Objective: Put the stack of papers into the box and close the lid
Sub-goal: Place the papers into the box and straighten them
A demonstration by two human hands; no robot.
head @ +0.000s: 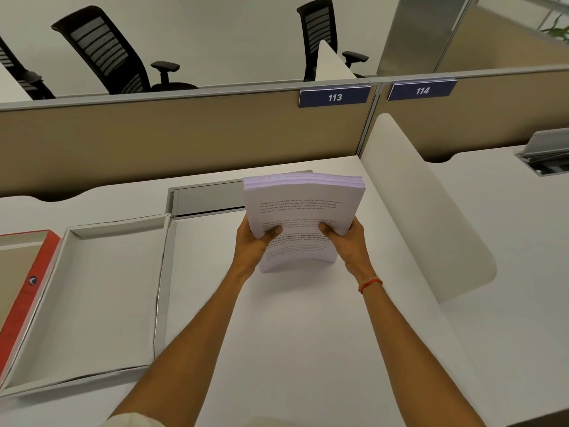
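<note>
A thick stack of printed white papers (303, 208) is held up above the desk, bowed slightly, its near edge gripped from both sides. My left hand (254, 241) holds the stack's left near corner with the thumb on top. My right hand (346, 238) holds the right near corner the same way. To the left on the desk lies the open white box (92, 297), shallow and with nothing inside. Its red-edged lid (27, 291) lies flat further left, partly cut off by the frame.
The white desk (308, 334) ends at a tan partition (184, 137) with signs 113 and 114. A grey cable hatch (209, 200) sits behind the papers. A curved white divider (431, 211) stands on the right. Black office chairs (110, 50) stand beyond the partition.
</note>
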